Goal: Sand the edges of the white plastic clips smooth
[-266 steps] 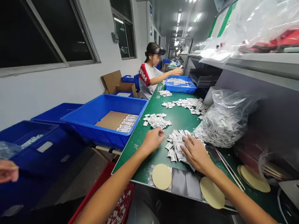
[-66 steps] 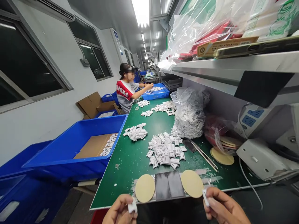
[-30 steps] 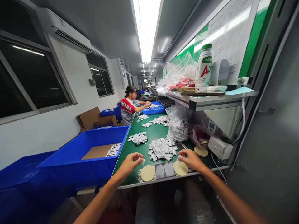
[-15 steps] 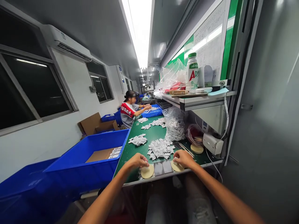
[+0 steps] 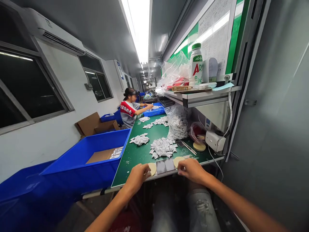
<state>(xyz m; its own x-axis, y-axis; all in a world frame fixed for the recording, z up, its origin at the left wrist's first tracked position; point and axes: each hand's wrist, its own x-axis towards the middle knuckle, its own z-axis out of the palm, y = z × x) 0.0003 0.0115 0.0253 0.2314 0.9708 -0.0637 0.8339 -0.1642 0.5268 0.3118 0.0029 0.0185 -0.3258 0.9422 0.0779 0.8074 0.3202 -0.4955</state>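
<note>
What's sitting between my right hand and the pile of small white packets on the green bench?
A round beige pad lies in the way, right beside the right hand, near the front edge of the green bench. Beyond it, nothing visible separates it from the pile of small white packets.

**At the near edge of a green workbench (image 5: 135, 164)**

The left hand (image 5: 137, 176) lies against a round tan pad (image 5: 152, 169), and the right hand (image 5: 191, 170) sits just beside a second round tan pad (image 5: 178, 161). Two dark grey strips (image 5: 165, 166) lie between the pads. Whether either hand holds anything is hidden. Beyond them is a heap of white sachets (image 5: 163, 148). A large blue crate (image 5: 84, 164) stands at lower left, and farther up the bench a co-worker (image 5: 127, 111) sorts at a blue tray (image 5: 154, 111).
</note>
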